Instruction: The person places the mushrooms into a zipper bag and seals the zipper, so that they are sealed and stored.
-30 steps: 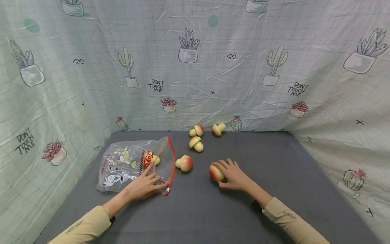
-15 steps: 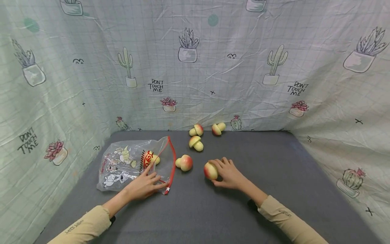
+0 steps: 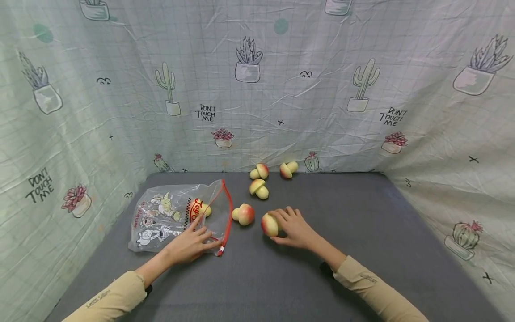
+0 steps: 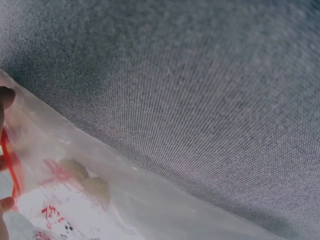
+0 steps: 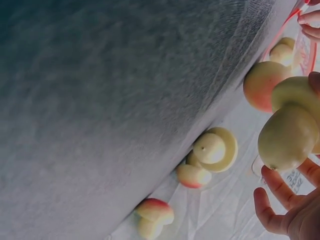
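My right hand [image 3: 295, 230] grips a toy mushroom [image 3: 269, 225] with a red and yellow cap, low over the middle of the table. Its pale rounded stem [image 5: 288, 136] faces the camera in the right wrist view. At the left, my left hand [image 3: 189, 245] holds the mouth of a clear zip bag [image 3: 157, 214] with a red zip edge and cartoon print. One toy mushroom [image 3: 206, 210] lies inside the bag. Just outside its mouth is another toy mushroom [image 3: 243, 214], between the bag and my right hand.
Farther back on the dark grey table [image 3: 342, 214] lie a toy mushroom [image 3: 259, 189], a second toy mushroom [image 3: 259, 171] and a third toy mushroom [image 3: 288, 169]. A cactus-print curtain [image 3: 257, 103] hangs behind the table and along both sides.
My right hand has moved left with its toy mushroom, closer to the bag and the mushroom beside it. The left hand and the bag have stayed in place.
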Motion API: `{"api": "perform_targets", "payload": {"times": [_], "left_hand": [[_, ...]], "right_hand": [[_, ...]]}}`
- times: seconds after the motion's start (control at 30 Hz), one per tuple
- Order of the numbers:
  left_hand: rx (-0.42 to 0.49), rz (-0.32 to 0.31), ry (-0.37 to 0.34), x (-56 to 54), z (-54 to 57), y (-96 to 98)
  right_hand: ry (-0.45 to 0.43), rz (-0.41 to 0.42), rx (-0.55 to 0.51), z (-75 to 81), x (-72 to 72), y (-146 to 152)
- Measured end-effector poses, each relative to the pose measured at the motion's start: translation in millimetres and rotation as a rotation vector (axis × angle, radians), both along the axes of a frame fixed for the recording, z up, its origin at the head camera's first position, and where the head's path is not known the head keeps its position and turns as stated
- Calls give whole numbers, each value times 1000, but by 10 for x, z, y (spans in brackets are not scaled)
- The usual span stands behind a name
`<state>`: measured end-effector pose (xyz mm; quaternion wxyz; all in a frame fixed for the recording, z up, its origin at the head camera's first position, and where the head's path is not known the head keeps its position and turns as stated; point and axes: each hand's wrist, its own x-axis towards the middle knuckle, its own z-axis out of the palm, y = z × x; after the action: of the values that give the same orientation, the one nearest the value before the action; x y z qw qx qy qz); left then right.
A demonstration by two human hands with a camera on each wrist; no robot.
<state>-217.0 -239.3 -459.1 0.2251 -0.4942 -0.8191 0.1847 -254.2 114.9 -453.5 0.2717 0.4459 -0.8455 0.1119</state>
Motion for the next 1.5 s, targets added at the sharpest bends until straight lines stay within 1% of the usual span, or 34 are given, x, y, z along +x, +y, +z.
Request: {"api": "perform_targets", "payload": {"times": [0.1, 0.27, 0.4, 0.5, 0.63, 0.83, 1.07, 1.3, 1.5], "left_hand": [[-3, 6, 1, -6, 0, -6], [-3, -6, 14, -18, -12, -20], [-7, -18, 25, -24, -24, -24], [-11, -24, 37, -21, -30, -21], [-11, -27, 49, -17, -34, -18], [-14, -21, 63, -20, -49, -23], [-29, -30, 92, -29, -78, -22], [-53, -25, 102, -22, -66, -27], [-30, -50, 138, -31, -55, -27]], "right_hand": [[31, 8, 5, 19, 3, -56], [0, 2, 22, 75, 13, -175], [-3, -29, 48, 107, 12, -269], [-10, -35, 59, 127, 17, -330], [-26, -27, 70, 151, 20, -414], [-8, -37, 106, 187, 11, -539], [7, -52, 122, 192, -18, -663], [6, -59, 126, 199, -48, -811], [17, -76, 127, 227, -79, -951]]}}
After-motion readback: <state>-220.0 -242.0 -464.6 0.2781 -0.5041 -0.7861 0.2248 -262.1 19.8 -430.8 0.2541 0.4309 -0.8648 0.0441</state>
